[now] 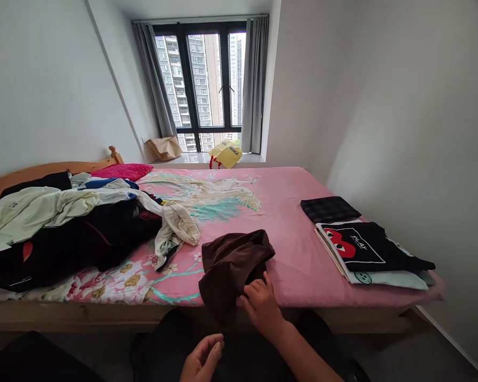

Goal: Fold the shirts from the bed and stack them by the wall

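A brown garment [233, 265] overhangs the near edge of the pink-sheeted bed [287, 212], in a white-walled room with a window [203, 79]; the right hand [262, 305] meets its side (whether pinching, one cannot tell), the left hand [203, 358] curls loosely open.

This place is a bedroom in a home. It is shown by the wide bed [103, 317], which has a wooden headboard [75, 166], a pink flowered sheet [287, 199] and a bright pillow [123, 171]. Loose clothes [103, 228] lie at one side, folded clothes [362, 248] at the other. Behind, grey curtains [255, 85] hang at a window [186, 79], through which tall buildings [200, 69] are seen.
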### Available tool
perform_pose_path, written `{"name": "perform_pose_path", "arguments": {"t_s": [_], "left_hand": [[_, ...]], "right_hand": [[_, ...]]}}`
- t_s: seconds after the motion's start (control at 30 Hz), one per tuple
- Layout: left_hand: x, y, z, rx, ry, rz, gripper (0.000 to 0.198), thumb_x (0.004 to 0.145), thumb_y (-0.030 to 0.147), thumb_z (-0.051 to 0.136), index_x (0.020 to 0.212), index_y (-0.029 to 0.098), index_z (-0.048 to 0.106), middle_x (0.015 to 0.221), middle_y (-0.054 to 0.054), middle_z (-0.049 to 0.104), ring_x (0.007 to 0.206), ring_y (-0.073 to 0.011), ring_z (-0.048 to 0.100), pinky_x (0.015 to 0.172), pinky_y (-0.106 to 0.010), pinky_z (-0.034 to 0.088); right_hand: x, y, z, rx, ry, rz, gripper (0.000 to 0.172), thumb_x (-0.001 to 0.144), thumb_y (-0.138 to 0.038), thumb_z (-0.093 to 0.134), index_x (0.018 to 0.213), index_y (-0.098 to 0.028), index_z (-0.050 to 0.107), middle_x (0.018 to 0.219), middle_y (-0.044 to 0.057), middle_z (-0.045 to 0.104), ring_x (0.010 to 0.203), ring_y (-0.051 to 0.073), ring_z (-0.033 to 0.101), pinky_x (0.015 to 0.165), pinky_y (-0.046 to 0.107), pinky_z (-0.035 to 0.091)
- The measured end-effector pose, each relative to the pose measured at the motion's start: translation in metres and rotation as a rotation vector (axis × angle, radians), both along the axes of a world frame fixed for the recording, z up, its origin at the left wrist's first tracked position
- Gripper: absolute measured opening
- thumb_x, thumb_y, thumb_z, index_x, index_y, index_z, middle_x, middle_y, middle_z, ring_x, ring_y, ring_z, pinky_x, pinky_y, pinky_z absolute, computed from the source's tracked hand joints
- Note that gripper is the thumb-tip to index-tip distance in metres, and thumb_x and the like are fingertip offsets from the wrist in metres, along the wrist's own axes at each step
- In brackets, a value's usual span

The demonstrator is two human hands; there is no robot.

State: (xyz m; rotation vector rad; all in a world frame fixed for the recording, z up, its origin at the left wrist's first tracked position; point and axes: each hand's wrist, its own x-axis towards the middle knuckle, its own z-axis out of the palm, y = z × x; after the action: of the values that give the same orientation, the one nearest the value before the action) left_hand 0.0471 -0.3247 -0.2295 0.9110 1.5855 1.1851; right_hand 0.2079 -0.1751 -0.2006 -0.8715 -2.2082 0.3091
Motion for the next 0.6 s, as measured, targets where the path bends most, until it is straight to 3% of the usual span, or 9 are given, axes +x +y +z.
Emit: {"name": "perform_pose_path", "arguments": {"t_s": [0.07,0.13,0.23,0.33,0.47,0.6], "left_hand": [[0.008,0.011,0.002,0.034,0.026,0.043,0.05,0.069,0.057,0.063,0.1,0.019,0.068,0.104,-0.009,0.07,0.104,-0.0275,0.061,0.093,-0.037,0.048],[0.015,0.024,0.005,0.079,0.091,0.116,0.052,0.069,0.053,0.064,0.107,0.019,0.065,0.114,-0.01,0.066,0.11,-0.0278,0.058,0.097,-0.038,0.046],[0.013,0.038,0.003,0.131,0.217,0.241,0.063,0.069,0.05,0.064,0.121,0.017,0.054,0.129,-0.013,0.054,0.12,-0.0285,0.05,0.102,-0.04,0.041],[-0.002,0.046,-0.007,0.084,0.291,0.336,0.072,0.067,0.048,0.065,0.128,0.014,0.046,0.136,-0.017,0.045,0.125,-0.0321,0.045,0.103,-0.045,0.038],[-0.018,0.057,-0.019,0.027,0.199,0.405,0.071,0.064,0.044,0.07,0.124,0.015,0.047,0.131,-0.017,0.051,0.123,-0.0326,0.048,0.103,-0.047,0.038],[-0.017,0.072,-0.005,-0.065,-0.111,0.458,0.049,0.068,0.04,0.07,0.107,0.014,0.055,0.11,-0.015,0.066,0.112,-0.03,0.058,0.097,-0.043,0.045]], "right_hand": [[0.006,-0.02,-0.011,-0.047,0.087,0.023,0.011,0.083,-0.017,0.048,0.076,-0.022,0.055,0.076,0.0,0.059,0.083,0.017,0.056,0.108,0.052,0.023],[0.016,-0.031,-0.022,-0.161,0.258,-0.004,0.01,0.084,-0.021,0.048,0.083,-0.022,0.058,0.082,0.002,0.063,0.085,0.019,0.059,0.102,0.048,0.035],[0.045,-0.033,-0.032,-0.555,0.617,-0.162,0.025,0.084,-0.035,0.049,0.1,-0.019,0.061,0.095,0.009,0.066,0.091,0.023,0.062,0.084,0.038,0.05],[0.078,-0.027,-0.032,-0.942,0.901,-0.265,0.035,0.082,-0.041,0.052,0.106,-0.017,0.059,0.097,0.008,0.068,0.091,0.024,0.063,0.078,0.034,0.052],[0.101,-0.026,-0.033,-1.035,1.025,-0.288,0.035,0.077,-0.043,0.059,0.103,-0.02,0.06,0.096,0.004,0.07,0.088,0.023,0.064,0.074,0.031,0.052],[0.102,-0.031,-0.038,-1.045,1.04,-0.329,0.032,0.074,-0.044,0.061,0.095,-0.02,0.061,0.094,0.004,0.07,0.086,0.023,0.065,0.074,0.032,0.052]]}}
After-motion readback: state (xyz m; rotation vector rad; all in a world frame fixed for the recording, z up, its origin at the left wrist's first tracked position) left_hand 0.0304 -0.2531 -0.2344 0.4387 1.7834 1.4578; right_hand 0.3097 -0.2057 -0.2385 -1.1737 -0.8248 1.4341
